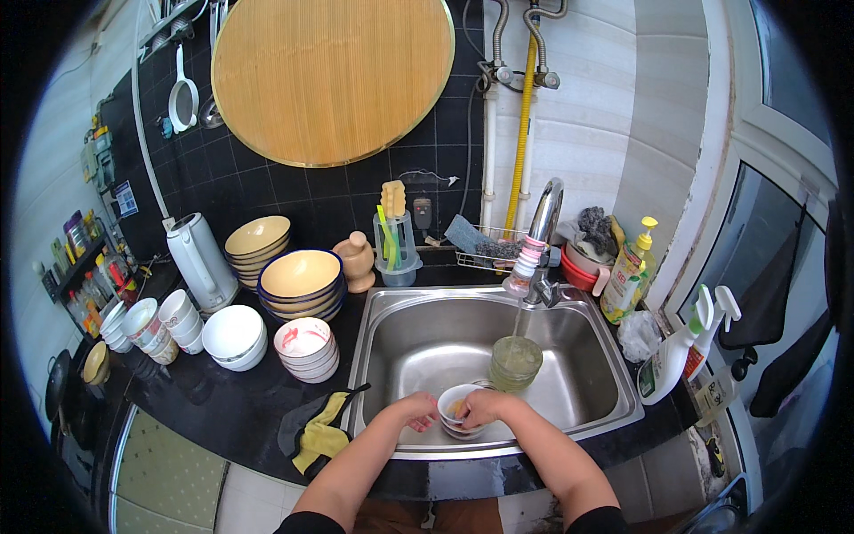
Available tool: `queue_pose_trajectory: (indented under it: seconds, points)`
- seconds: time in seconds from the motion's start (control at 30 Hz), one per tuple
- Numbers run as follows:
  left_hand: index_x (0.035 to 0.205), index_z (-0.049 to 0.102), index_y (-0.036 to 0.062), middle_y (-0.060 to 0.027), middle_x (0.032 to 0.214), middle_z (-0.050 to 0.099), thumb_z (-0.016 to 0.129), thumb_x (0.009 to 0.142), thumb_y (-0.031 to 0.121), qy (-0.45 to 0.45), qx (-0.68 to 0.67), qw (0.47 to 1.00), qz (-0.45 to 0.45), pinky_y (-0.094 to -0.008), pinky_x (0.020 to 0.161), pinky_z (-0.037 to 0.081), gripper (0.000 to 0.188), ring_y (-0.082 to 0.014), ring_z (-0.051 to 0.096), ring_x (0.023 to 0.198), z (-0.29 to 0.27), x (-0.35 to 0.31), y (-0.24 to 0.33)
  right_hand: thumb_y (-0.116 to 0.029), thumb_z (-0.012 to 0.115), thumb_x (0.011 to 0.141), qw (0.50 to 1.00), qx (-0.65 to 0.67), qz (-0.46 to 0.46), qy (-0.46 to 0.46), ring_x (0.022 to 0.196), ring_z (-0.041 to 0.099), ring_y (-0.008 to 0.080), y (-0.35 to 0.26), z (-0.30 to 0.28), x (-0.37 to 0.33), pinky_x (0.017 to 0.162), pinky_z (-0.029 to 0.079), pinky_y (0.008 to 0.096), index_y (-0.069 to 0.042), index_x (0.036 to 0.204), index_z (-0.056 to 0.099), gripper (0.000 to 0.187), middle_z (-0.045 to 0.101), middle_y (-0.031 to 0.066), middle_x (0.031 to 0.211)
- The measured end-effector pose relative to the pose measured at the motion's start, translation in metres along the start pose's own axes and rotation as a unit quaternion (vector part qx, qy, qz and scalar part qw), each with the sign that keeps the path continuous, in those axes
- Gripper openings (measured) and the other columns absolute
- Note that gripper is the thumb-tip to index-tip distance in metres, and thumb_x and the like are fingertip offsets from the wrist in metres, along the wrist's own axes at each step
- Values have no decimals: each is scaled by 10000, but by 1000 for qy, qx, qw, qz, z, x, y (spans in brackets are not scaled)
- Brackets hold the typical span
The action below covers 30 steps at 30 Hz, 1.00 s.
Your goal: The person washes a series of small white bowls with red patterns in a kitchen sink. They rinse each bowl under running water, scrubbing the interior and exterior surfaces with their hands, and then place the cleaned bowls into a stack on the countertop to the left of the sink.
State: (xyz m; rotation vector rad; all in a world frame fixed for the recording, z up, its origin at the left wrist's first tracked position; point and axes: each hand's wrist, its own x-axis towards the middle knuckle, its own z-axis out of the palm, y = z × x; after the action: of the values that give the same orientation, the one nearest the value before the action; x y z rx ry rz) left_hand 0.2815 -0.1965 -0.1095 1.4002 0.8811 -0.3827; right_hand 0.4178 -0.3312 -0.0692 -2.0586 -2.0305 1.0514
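Near the front of the steel sink [405, 356], a small white bowl [449, 397] sits on top of other bowls. My right hand [482, 408] grips its right rim, with fingers reaching inside over something yellowish that I cannot make out. At the left of the bowl, my left hand [420, 411] has loosely bent fingers that are apart and hold nothing; whether the fingertips touch the rim is unclear. Behind them a greenish glass bowl [516, 363] stands in the sink under the tap [543, 231], from which water runs.
Left of the sink are white bowls with red marks [307, 350], cream bowls [302, 276] and a yellow-black cloth [320, 436]. A kettle [200, 262], mortar [356, 262] and utensil holder [396, 249] stand behind. Dish soap [625, 280] and spray bottles [676, 356] line the right.
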Motion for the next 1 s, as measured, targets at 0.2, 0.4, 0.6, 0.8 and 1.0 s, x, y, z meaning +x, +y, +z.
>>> queue_pose_trajectory:
  seconds: [0.2,0.4,0.6,0.8,1.0]
  points:
    - [825,547,8,-69,641,515,619,696,37,21,54,998,-13,-320,407,455,151,-177,508,492,16,5,-4,-287,609,676,998,-25,-11,62,627,570,205,-9,-2,-3,631,452,296,-170,884,670,246,632,61,706]
    - [743,527,-10,-107,580,507,570,692,54,81,142,986,-12,-320,380,430,93,-192,511,461,16,9,-7,-207,602,771,951,286,12,113,684,542,72,4,-19,-12,633,432,222,-35,912,654,228,630,20,720]
    - [790,517,22,-71,576,512,539,756,125,217,-4,968,126,-276,349,393,111,-148,488,428,7,6,0,-187,605,781,856,444,-32,262,741,566,92,36,-29,-21,677,441,222,-5,915,640,229,633,34,807]
    - [902,500,35,-63,693,566,516,810,186,155,-45,962,220,-275,387,441,178,-139,526,494,19,-1,34,-213,547,826,627,622,8,469,740,591,116,45,-49,-38,677,468,231,-14,911,607,225,621,38,800]
    - [1097,461,33,-101,998,547,431,885,285,41,-152,968,195,-299,626,508,331,-202,583,800,57,6,92,-236,372,907,411,772,-87,478,1025,505,248,105,-42,-29,909,373,393,-11,1087,489,311,538,123,1097]
